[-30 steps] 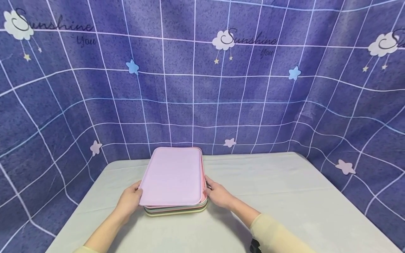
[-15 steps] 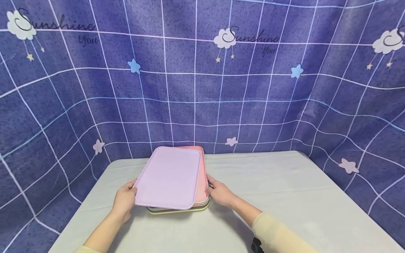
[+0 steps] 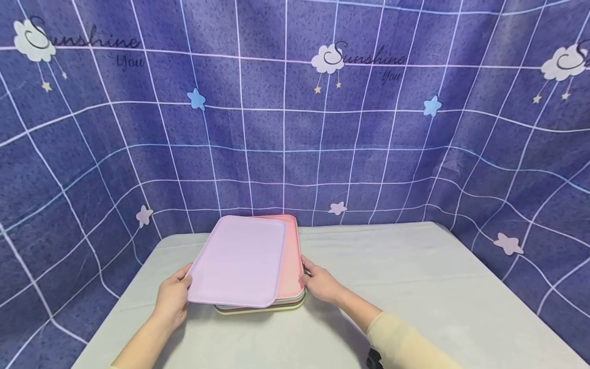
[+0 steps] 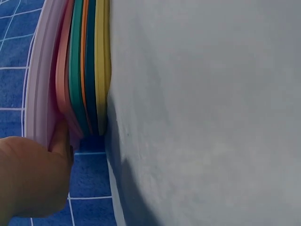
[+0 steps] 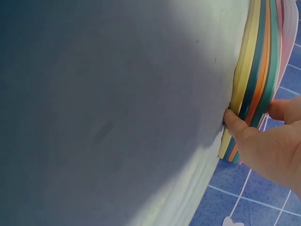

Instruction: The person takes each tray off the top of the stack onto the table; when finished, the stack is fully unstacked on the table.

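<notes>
A lilac rectangular tray (image 3: 237, 261) lies tilted and shifted left over a stack of similar trays. My left hand (image 3: 172, 297) pinches its near left edge, with a finger tucked under the rim in the left wrist view. A pink tray (image 3: 291, 261) tops the stack, showing along its right side. Below it the left wrist view shows a teal tray (image 4: 75, 61), an orange tray (image 4: 83, 52), a dark blue tray (image 4: 91, 70) and a yellow tray (image 4: 101, 70). My right hand (image 3: 322, 284) grips the stack's right side, with its digits spanning the layered rims in the right wrist view.
The trays stand on a table with a pale cloth (image 3: 392, 287), left of its middle and close to its back edge. A blue-purple grid curtain (image 3: 295, 128) with stars and clouds surrounds the table at the back and both sides.
The lilac tray has slid left and slightly toward the near side with my left hand, baring more of the pink tray. My right hand has stayed at the stack's right side.
</notes>
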A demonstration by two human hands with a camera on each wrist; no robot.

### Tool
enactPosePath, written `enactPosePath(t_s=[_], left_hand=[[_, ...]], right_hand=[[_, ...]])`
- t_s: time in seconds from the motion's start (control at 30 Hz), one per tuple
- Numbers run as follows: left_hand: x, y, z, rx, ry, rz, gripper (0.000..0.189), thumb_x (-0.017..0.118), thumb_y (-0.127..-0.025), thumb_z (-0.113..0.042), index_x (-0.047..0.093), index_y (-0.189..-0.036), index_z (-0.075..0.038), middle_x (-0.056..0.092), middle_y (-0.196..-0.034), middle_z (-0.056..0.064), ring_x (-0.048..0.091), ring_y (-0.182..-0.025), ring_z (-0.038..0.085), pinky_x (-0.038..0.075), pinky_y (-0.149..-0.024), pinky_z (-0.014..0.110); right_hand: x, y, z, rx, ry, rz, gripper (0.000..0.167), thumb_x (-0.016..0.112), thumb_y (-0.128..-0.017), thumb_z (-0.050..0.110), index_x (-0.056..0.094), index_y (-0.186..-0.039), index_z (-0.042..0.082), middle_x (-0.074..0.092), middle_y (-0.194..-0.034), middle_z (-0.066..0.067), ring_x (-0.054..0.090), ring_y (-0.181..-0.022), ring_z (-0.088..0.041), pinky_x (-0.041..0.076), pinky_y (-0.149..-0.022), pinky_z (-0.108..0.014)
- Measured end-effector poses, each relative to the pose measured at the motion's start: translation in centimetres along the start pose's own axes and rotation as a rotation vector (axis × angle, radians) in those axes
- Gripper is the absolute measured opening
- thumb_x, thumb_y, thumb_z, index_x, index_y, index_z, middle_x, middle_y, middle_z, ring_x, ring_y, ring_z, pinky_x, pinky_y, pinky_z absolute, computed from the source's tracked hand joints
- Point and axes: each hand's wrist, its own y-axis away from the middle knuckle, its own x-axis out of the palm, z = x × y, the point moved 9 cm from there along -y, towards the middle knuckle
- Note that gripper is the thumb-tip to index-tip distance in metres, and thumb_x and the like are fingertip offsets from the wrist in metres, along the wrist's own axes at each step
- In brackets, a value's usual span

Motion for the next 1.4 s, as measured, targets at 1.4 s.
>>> enactPosePath(t_s=[1.4], left_hand=[[-8.4, -1.2, 0.6, -0.070, 0.128, -0.094, 0.052, 0.024, -0.110, -0.009, 0.007, -0.160, -0.008, 0.003, -0.168, 0.007, 0.007, -0.152, 0.022, 0.025, -0.117, 0.023]], right_hand=[[0.0, -0.1, -0.5, 0.016, -0.072, 0.035, 0.059, 0.051, -0.103, 0.011, 0.031, -0.156, -0.002, 0.047, -0.149, -0.024, 0.042, -0.140, -0.039, 0.033, -0.116, -0.052]])
